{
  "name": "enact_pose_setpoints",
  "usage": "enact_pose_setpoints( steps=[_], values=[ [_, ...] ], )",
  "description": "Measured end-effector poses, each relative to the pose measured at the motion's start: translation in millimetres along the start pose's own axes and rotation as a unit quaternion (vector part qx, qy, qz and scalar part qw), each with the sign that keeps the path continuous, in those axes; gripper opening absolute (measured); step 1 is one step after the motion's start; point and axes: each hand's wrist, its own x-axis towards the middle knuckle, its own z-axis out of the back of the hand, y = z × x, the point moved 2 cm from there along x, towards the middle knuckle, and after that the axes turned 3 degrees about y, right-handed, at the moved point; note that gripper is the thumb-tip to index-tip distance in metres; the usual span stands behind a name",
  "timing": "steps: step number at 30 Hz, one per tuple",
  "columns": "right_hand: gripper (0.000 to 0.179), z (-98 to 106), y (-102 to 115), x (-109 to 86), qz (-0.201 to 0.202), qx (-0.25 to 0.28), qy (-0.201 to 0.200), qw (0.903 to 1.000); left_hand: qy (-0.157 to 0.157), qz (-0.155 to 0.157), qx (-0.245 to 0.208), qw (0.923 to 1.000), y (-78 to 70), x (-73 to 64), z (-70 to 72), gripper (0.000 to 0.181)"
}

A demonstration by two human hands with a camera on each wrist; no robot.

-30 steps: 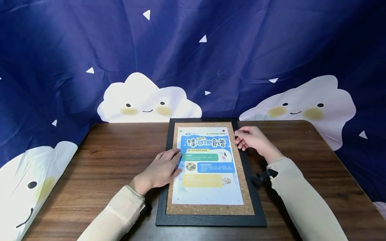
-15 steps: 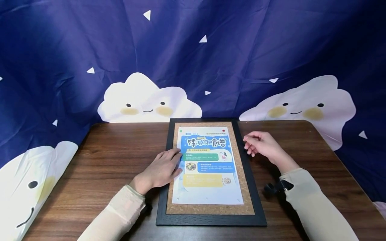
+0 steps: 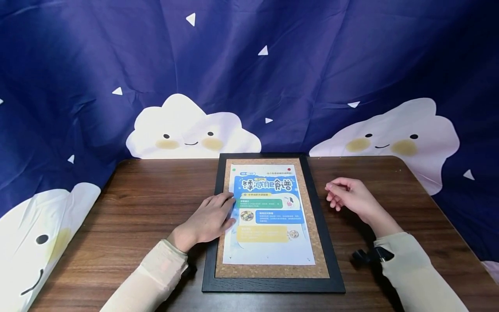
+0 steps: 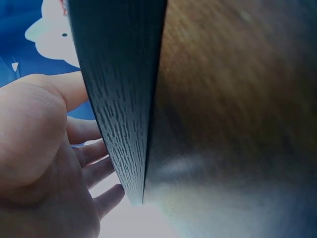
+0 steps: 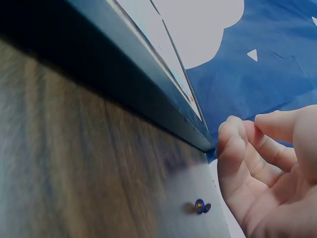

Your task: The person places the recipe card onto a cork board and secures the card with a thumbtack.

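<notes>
The head view looks down and forward from above the near side of the desk (image 3: 89,216) to its far edge; wrist views, low and close, face forward, sharing frame (image 3: 273,285) and curtain (image 3: 234,65).

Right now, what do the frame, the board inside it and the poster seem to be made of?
Frame: wood or an imitation, textured black; grain-like grooves show in the left wrist view. Board: likely cork, its bare border dull, tan and speckled. Poster: probably paper, thin and printed; whether it's coated is unclear.
</notes>
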Motion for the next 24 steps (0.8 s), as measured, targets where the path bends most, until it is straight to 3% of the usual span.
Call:
enact_pose_setpoints(
  steps=[12,24],
  values=[
    [0.038,11,-13,-16.1,-0.005,-0.027,-0.021,0.9994,-0.001,0.001,0.000,1.0000,0.3,-0.4,-0.6,0.062],
    [0.032,15,-23,-19.5,-0.012,-0.106,-0.040,0.9935,-0.002,0.000,-0.001,1.0000,-0.4,0.1,-0.4,0.062]
  ],
)
